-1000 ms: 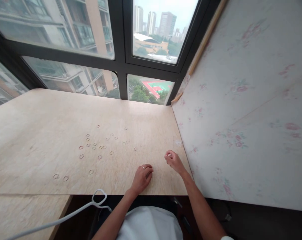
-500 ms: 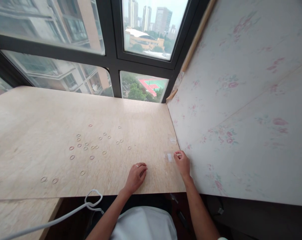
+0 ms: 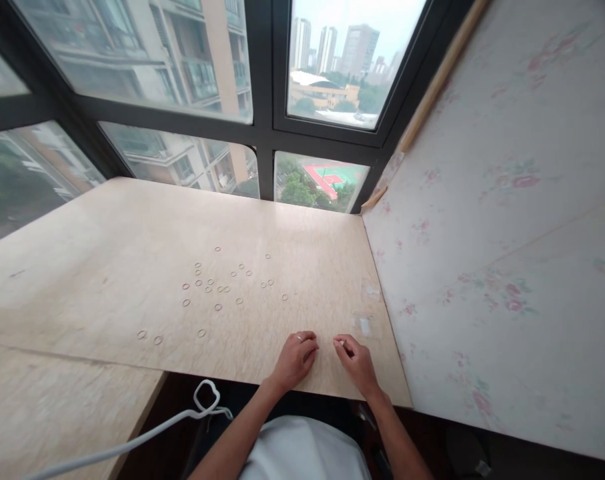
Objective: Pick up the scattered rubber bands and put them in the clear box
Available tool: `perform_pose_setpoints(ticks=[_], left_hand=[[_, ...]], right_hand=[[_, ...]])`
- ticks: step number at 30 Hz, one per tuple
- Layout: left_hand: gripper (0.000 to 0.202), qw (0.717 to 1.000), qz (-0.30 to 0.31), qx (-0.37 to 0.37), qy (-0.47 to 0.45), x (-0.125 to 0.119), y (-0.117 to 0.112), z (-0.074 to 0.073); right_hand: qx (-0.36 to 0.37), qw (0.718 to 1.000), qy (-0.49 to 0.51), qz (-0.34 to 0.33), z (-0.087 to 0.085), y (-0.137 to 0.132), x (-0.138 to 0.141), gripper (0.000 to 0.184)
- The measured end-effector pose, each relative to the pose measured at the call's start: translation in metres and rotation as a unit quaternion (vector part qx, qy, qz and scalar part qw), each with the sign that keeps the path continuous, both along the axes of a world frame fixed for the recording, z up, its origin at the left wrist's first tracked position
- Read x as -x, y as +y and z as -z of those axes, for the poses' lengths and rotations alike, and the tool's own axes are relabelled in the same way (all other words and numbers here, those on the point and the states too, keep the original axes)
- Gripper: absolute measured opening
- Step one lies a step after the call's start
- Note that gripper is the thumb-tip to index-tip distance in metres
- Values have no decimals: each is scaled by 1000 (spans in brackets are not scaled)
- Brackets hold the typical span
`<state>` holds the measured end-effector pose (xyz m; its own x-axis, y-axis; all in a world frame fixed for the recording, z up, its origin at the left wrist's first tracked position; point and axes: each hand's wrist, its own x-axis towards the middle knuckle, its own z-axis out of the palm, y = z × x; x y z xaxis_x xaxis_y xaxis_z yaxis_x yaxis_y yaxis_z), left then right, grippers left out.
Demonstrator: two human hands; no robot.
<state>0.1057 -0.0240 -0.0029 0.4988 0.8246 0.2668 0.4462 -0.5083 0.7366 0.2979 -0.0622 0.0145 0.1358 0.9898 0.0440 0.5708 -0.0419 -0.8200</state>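
My left hand (image 3: 297,359) lies on the pale marbled tabletop (image 3: 307,260) near its front edge, fingers curled together; a ring shows on one finger. Facing it across a small gap, my right hand (image 3: 357,363) pinches thumb against fingers. Whatever either hand may hold is too small or hidden to make out. Just beyond my right hand rests a clear plastic packet (image 3: 365,325) with a white patch. Farther left, several thin rings like small rubber bands are scattered, among them a reddish ring (image 3: 185,287) and a dark ring (image 3: 218,307).
A second clear plastic piece (image 3: 371,290) lies by the flowered wall panel (image 3: 482,267) on the right. Dark-framed windows (image 3: 265,133) border the back. A white cable (image 3: 167,421) loops below the front edge at left, near a lower board (image 3: 72,400).
My right hand has moved left, away from the plastic packet and closer to my left hand. The camera view has turned left, and the scattered rings look unmoved on the table.
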Motion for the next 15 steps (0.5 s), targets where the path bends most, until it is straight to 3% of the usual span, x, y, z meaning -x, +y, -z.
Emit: perform_pose_setpoints(ticks=[5, 11, 15], left_hand=[[19, 1000, 1, -14, 8, 1, -4, 0], [19, 1000, 2, -9, -6, 2, -5, 2], [22, 1000, 9, 20, -13, 4, -7, 0]], right_hand=[[31, 998, 3, -50, 9, -2, 16, 46], [41, 999, 10, -20, 16, 0, 14, 55], [-4, 999, -31, -21, 20, -1, 16, 57]])
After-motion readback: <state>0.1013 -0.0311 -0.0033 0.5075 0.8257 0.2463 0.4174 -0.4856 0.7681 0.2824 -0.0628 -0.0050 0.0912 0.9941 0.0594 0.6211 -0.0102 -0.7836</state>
